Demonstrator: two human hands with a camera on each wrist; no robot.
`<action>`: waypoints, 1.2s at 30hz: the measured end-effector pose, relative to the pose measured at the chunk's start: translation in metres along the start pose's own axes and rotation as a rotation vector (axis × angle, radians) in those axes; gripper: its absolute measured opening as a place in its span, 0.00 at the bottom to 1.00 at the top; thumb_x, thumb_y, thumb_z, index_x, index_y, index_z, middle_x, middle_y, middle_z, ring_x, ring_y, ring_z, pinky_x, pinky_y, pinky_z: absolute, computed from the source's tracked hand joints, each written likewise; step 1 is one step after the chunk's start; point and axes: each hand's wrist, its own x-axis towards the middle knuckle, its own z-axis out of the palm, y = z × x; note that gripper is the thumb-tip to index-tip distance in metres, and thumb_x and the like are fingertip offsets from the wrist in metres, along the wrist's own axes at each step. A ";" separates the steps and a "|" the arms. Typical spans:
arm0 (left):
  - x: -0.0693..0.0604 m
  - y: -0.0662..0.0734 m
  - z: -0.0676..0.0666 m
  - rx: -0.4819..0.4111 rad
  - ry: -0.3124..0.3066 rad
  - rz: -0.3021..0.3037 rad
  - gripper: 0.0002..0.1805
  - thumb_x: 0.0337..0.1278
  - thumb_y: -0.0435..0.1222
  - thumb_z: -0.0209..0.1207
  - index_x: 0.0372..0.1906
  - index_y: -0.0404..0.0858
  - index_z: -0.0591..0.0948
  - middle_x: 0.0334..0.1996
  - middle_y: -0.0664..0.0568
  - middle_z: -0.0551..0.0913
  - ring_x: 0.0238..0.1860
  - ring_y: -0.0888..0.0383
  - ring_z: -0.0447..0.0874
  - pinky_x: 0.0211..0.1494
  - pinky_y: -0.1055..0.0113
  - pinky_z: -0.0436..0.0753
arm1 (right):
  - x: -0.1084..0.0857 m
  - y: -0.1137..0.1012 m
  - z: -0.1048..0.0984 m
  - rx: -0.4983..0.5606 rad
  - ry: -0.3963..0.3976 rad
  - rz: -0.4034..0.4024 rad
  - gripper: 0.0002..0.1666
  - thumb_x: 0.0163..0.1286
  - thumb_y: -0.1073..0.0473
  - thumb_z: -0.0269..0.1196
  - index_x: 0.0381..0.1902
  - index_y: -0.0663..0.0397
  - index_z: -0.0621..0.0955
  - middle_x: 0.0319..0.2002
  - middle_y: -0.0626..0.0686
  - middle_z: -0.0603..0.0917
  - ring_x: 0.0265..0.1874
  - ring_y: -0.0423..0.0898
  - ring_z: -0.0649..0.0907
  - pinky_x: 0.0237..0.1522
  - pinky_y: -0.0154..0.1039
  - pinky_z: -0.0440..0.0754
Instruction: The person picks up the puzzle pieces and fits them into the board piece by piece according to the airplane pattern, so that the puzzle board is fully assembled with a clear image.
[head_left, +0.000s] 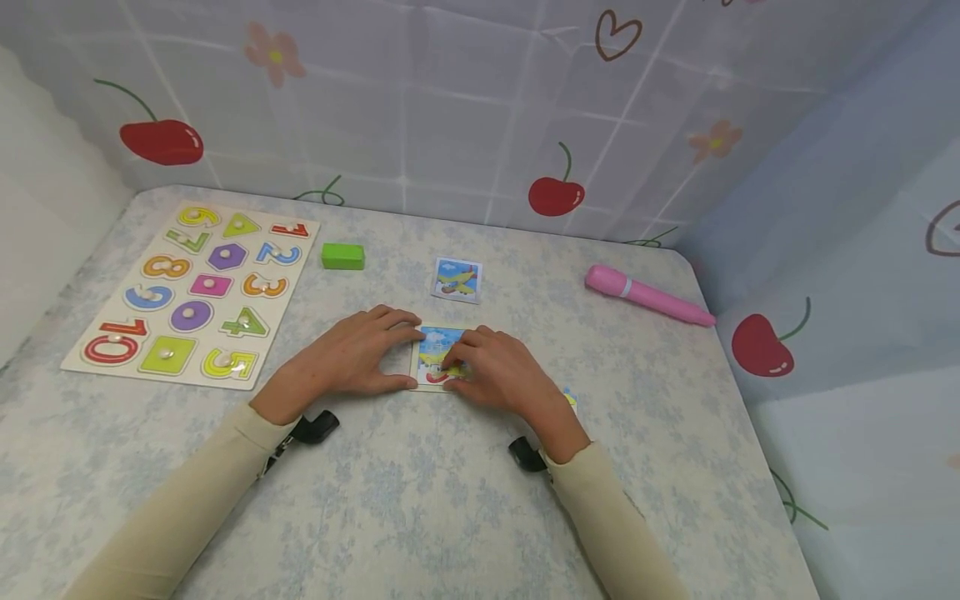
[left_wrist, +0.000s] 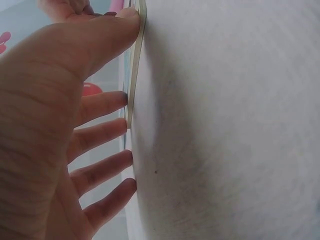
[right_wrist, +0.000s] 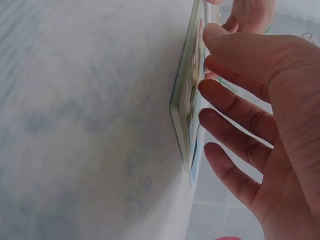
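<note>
A small square picture puzzle [head_left: 431, 346] with a yellow plane on blue sky lies flat on the table. My left hand [head_left: 360, 350] rests at its left side, thumb near the lower corner and fingertips along the frame edge [left_wrist: 135, 70]. Over the puzzle's right part is my right hand [head_left: 498, 371]; its fingertips touch the picture surface, and the bent fingers hide part of it. In the right wrist view those fingers [right_wrist: 232, 130] are spread, lightly bent, on the pieces [right_wrist: 195, 90]. Whether any piece is loose beneath them is hidden.
A plane picture card [head_left: 457, 280] lies behind the puzzle, a green block [head_left: 342, 257] to its left. Farther left is a number-and-shape peg board [head_left: 202, 287]. A pink pen-shaped object [head_left: 648, 297] lies back right. A colourful piece [head_left: 571, 400] shows beside the right wrist.
</note>
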 end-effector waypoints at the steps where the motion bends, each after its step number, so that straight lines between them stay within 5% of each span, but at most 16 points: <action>1: 0.000 0.000 0.000 0.001 0.001 0.000 0.40 0.60 0.61 0.73 0.70 0.43 0.83 0.72 0.49 0.77 0.71 0.46 0.75 0.65 0.45 0.80 | -0.001 0.000 -0.001 0.001 -0.004 0.006 0.13 0.70 0.45 0.77 0.49 0.38 0.91 0.46 0.43 0.86 0.46 0.44 0.83 0.46 0.42 0.83; 19: 0.000 0.002 0.002 0.011 -0.004 -0.014 0.40 0.61 0.62 0.72 0.71 0.43 0.82 0.72 0.48 0.77 0.72 0.46 0.74 0.66 0.45 0.79 | -0.036 0.019 -0.010 0.063 0.046 0.095 0.18 0.70 0.49 0.76 0.55 0.45 0.90 0.50 0.45 0.87 0.52 0.46 0.85 0.53 0.46 0.85; 36: 0.000 0.003 0.001 0.007 -0.003 -0.015 0.40 0.60 0.61 0.74 0.71 0.42 0.82 0.72 0.47 0.77 0.72 0.45 0.74 0.67 0.44 0.78 | -0.070 0.041 -0.013 0.070 0.100 0.173 0.17 0.71 0.52 0.76 0.55 0.46 0.89 0.47 0.45 0.87 0.50 0.47 0.85 0.49 0.47 0.86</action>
